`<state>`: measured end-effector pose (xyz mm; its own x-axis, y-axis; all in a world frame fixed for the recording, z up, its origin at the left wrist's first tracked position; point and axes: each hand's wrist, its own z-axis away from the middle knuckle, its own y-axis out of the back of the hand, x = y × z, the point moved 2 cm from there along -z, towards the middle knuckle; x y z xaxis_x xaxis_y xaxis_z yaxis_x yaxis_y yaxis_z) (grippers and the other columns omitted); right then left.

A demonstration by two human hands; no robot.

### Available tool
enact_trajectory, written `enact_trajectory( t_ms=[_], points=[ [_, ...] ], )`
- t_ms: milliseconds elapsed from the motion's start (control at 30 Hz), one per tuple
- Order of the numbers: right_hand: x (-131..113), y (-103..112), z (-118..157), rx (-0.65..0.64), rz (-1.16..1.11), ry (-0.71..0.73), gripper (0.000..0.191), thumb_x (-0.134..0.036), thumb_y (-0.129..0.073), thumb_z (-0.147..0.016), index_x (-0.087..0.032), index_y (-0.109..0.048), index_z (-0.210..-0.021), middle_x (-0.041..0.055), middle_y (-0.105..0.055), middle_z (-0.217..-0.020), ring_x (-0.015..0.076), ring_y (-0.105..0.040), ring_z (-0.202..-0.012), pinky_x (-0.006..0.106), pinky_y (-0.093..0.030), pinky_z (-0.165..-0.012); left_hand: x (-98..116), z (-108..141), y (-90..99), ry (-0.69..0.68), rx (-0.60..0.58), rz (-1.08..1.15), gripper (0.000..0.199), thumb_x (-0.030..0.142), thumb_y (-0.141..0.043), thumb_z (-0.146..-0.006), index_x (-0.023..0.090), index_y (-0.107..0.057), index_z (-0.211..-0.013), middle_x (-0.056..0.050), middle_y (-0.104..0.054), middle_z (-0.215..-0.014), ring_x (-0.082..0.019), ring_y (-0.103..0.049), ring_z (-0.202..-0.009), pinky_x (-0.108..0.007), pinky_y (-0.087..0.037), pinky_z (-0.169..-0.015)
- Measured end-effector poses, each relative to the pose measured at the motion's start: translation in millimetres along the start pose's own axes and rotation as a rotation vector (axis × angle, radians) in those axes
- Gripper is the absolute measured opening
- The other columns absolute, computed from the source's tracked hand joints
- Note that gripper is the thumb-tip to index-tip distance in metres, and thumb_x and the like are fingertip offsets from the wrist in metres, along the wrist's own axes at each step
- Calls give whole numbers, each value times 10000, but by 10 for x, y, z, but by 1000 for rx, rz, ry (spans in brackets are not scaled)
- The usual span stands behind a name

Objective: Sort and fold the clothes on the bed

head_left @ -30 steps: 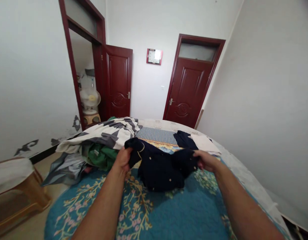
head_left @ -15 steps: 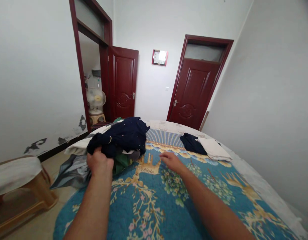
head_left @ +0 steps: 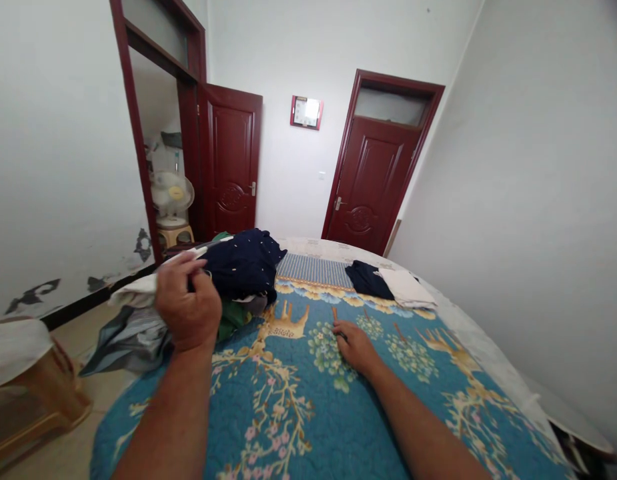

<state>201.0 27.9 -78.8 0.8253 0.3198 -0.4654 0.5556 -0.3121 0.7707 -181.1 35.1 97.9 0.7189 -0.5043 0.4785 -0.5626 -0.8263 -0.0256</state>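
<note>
A white room is standing around a big bed [head_left: 481,340] that is filling the lower part of the frame. At upper left, a dark red door [head_left: 231,160] is standing open beside a white fan [head_left: 172,195]. At upper right, another dark red door [head_left: 371,183] is staying shut. A wooden stool [head_left: 33,393] is sitting at lower left.

A blue quilt [head_left: 268,427] with trees and deer on it is covering the bed. Near the left side of the bed, a green cloth [head_left: 231,321] and a gray cloth [head_left: 128,340] are lying in a pile. A dark blue top [head_left: 243,265] with tiny light dots is lying on that pile. It is looking soft, light and floppy, so its edge looks like an easy place to hold.

The left hand [head_left: 188,300] is closed and gripping the top's pale edge. The right hand [head_left: 355,347] is lying open on the quilt, holding nothing. No writing is showing clearly.
</note>
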Motion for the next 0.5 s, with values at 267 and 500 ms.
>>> enact_trajectory(
  t_ms=[267,500],
  points=[
    [-4,-5,47,7,4,35,335,-116,-569,-876,-208,-791,-1109,113,-750,-1302,262,-674,-1264,443,-471,-1167,-360,447,-637,-105,-570,-366,214,344,-775,-823,195,-792,-977,-189,-620,-1403,-498,-303,-1488,-829,43,-1149],
    [416,323,-125,188,156,-150,320,-145,-551,-912,-181,-748,-1161,149,-667,-1401,247,-582,-1366,419,-412,-1217,-884,236,-664,99,-658,-266,141,152,-713,-735,223,-795,-826,-110,-669,-1316,-420,-432,-1375,-777,-211,-1110]
  ],
)
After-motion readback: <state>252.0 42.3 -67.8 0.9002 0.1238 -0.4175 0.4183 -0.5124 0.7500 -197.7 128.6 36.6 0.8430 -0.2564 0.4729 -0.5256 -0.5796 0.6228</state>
